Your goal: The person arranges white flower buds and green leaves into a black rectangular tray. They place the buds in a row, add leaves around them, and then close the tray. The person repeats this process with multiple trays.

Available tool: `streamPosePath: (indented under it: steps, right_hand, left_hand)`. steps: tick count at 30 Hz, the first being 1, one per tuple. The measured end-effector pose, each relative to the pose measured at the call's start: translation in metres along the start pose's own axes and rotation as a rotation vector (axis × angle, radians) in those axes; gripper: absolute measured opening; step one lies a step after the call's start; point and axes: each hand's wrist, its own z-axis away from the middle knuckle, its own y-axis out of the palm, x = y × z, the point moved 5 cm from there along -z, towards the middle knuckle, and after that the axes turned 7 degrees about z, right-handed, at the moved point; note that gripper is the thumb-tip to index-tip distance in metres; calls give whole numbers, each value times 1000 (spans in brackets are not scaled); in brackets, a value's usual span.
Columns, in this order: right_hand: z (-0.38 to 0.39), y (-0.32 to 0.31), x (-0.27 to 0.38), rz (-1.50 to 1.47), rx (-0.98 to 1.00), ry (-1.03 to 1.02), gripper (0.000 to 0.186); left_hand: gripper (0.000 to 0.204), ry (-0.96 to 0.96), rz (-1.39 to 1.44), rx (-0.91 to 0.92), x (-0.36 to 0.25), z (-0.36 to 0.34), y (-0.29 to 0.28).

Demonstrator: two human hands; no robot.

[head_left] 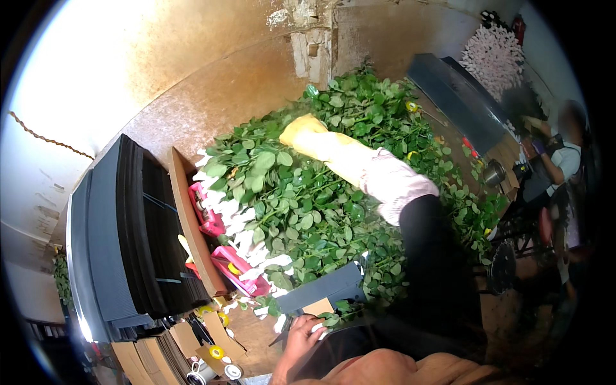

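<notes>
A large heap of green leafy stems [314,212] covers the table, with white wrapped-looking ends [228,215] along its left side. My right hand [308,136], in a yellow glove below a pale pink cover and a black sleeve, reaches across to the far part of the heap. Leaves and blur hide its fingertips. Low in the view, my bare left hand [299,337] curls round the white end of a leafy stem [317,328]. Just beyond it, a dark grey corrugated sheet [324,287] lies against the heap beside a small brown cardboard piece [318,307].
Stacked dark grey corrugated boards [102,237] stand left, beside a brown board [192,237]. Pink plastic baskets [236,268], tape rolls [216,352] and cardboard sheets [151,359] are near. A long grey box [455,99] lies far right; another person [564,160] sits beyond.
</notes>
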Motion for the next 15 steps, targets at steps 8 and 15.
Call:
streamPosePath:
  steps: [8, 15]
  right_hand:
    - [144, 51, 77, -105, -558, -226, 26]
    - [237, 83, 71, -170, -746, -25, 54]
  left_hand:
    - [27, 24, -43, -4, -9, 1, -4]
    - [28, 41, -51, -48, 2, 12, -6]
